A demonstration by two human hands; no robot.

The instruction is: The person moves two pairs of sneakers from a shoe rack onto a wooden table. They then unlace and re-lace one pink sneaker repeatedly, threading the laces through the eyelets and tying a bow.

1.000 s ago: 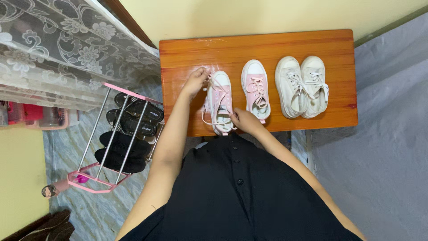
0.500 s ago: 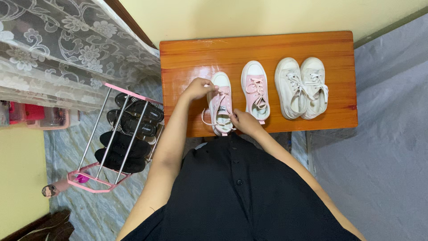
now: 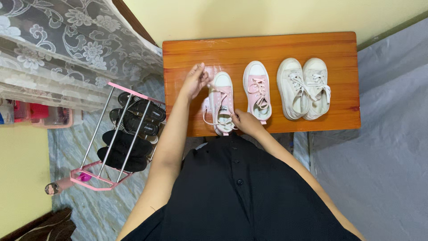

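A pink sneaker [image 3: 221, 96] with white toe cap lies on the wooden table [image 3: 267, 47], its white lace loose. My left hand [image 3: 195, 81] pinches the lace beside the shoe's toe end and draws it out to the left. My right hand [image 3: 244, 122] grips the sneaker at its heel, near the table's front edge. The second pink sneaker [image 3: 257, 89] lies just to the right, laced.
A pair of white sneakers [image 3: 303, 87] rests on the table's right part. To the left stands a pink shoe rack [image 3: 120, 134] holding black sandals. A lace curtain [image 3: 67, 44] hangs at the upper left. Grey sheeting [image 3: 383, 134] covers the floor on the right.
My left hand has moved up and left away from the sneaker's toe, drawing the lace out. The right hand has stayed on the heel.
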